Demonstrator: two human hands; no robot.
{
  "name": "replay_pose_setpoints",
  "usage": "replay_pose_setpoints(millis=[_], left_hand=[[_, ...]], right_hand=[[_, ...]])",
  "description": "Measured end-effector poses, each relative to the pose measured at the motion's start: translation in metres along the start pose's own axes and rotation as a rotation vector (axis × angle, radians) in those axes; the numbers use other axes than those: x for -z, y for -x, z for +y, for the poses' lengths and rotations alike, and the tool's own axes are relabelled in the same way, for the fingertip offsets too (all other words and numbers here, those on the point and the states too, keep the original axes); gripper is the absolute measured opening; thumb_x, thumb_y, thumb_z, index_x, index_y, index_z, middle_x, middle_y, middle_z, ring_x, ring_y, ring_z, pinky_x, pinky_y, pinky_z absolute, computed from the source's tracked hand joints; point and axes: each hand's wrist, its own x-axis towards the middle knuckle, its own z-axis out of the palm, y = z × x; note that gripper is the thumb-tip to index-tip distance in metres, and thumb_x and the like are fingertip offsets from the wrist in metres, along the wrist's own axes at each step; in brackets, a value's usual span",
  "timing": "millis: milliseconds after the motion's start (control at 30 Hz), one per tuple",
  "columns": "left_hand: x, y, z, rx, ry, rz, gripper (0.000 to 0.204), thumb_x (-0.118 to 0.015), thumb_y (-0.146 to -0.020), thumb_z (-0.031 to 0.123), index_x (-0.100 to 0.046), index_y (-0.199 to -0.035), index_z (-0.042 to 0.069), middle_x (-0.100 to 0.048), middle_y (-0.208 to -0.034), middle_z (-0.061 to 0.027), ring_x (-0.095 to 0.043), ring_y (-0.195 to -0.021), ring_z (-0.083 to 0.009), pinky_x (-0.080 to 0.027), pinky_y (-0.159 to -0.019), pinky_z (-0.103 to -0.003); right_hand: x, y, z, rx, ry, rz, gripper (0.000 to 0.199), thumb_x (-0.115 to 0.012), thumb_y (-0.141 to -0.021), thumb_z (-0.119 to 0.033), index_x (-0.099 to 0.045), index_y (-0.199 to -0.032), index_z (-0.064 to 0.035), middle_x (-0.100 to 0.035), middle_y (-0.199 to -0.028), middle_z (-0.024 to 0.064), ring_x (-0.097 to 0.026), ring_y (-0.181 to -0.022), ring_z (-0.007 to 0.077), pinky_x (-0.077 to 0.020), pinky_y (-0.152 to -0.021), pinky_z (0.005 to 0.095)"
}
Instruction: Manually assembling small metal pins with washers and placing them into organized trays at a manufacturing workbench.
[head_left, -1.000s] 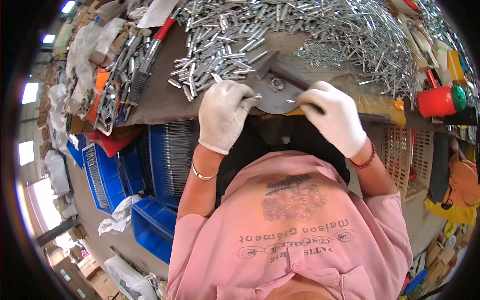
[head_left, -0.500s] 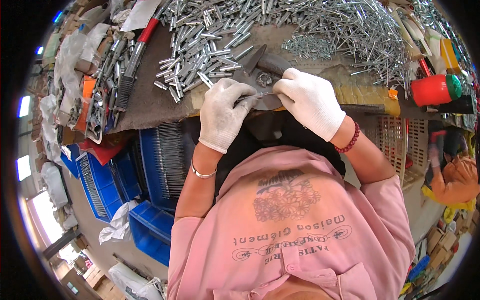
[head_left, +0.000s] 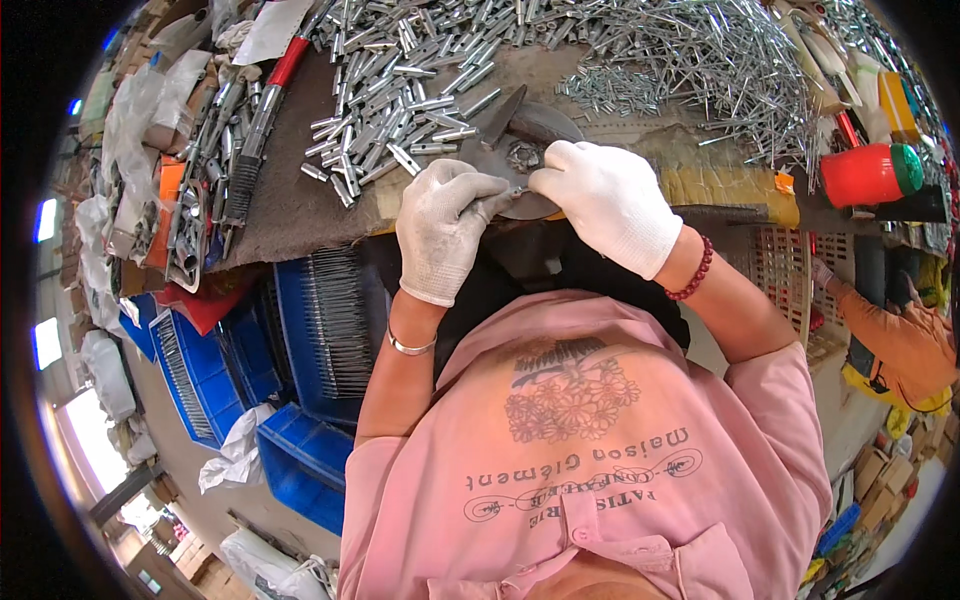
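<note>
Fingers point(head_left: 497, 190) of both gloved hands on a flat grey metal piece point(head_left: 505, 150), long axis up-left.

A workshop: bench point(head_left: 300, 200) heaped with metal tubes point(head_left: 400, 90) and pins point(head_left: 700, 50); blue parts bins point(head_left: 300, 330) beneath.

Both hands in white knit gloves, raised in front of chest, fingertips nearly meeting. Left hand point(head_left: 445, 228) curled, thumb and forefinger pinched together, pointing right, back of hand toward camera. Right hand point(head_left: 605, 200) arched, fingers bent down and left, tips closed in a pinch. Left forearm bare, runs straight up, thin bangle on wrist. Right forearm angled in from right, bead bracelet at wrist. Pink short sleeves.
</note>
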Motion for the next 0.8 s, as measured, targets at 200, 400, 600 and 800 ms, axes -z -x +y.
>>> replay_pose_setpoints(millis=[200,400,600,800], left_hand=[[-0.001,-0.002,0.0,-0.016,0.04,-0.022,0.017,-0.088,-0.077,0.005,-0.08,-0.091,0.007,-0.069,-0.087,-0.0101,-0.068,-0.082,-0.0292,-0.054,-0.073,-0.038],[0.005,-0.001,0.005,-0.084,-0.07,-0.019,0.015,-0.088,-0.077,0.004,-0.078,-0.088,0.007,-0.067,-0.084,-0.0098,-0.067,-0.08,-0.0297,-0.054,-0.072,-0.039],[0.003,-0.002,0.006,-0.09,-0.062,-0.021,0.018,-0.089,-0.074,0.002,-0.077,-0.087,0.007,-0.067,-0.084,-0.009,-0.067,-0.081,-0.0306,-0.054,-0.074,-0.04],[0.002,0.0,0.006,-0.089,-0.097,-0.007,0.019,-0.089,-0.073,0.004,-0.076,-0.086,0.008,-0.067,-0.085,-0.0086,-0.067,-0.082,-0.0316,-0.054,-0.074,-0.041]], right_hand=[[-0.009,0.003,0.001,0.031,0.03,0.067,0.014,-0.065,-0.087,-0.007,-0.073,-0.097,-0.0125,-0.061,-0.093,0.0073,-0.068,-0.089,0.0316,-0.0572,-0.074,0.0444],[0.022,-0.009,0.046,-0.159,0.157,0.208,0.007,-0.075,-0.088,-0.013,-0.079,-0.094,-0.0152,-0.068,-0.093,0.0042,-0.071,-0.084,0.0276,-0.0593,-0.073,0.0388],[0.011,-0.023,0.078,-0.099,0.327,0.04,0.006,-0.074,-0.09,-0.016,-0.079,-0.092,-0.0156,-0.066,-0.093,0.0037,-0.071,-0.089,0.0265,-0.0591,-0.074,0.0393],[0.01,-0.036,0.076,-0.061,0.352,-0.075,0.004,-0.071,-0.089,-0.015,-0.071,-0.087,-0.0114,-0.065,-0.092,0.0053,-0.071,-0.088,0.0274,-0.0589,-0.075,0.0418]])
